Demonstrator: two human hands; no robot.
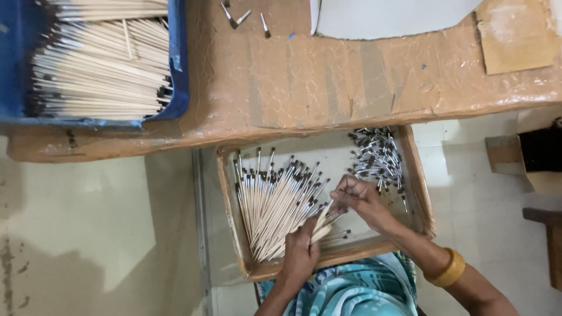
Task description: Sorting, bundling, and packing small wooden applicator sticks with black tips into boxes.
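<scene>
Your left hand (300, 251) grips a bundle of brush sticks (322, 221) over the tray (234, 234); your right hand (358, 199) seemingly pinches one stick's tip.

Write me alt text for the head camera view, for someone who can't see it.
Seen from above, a person's left hand grips a small bunch of thin wooden brushes while the right hand pinches one tip, over a shallow tray holding a fanned pile of brushes and a heap of metal tips. A blue bin of sticks sits on the taped brown table.
</scene>
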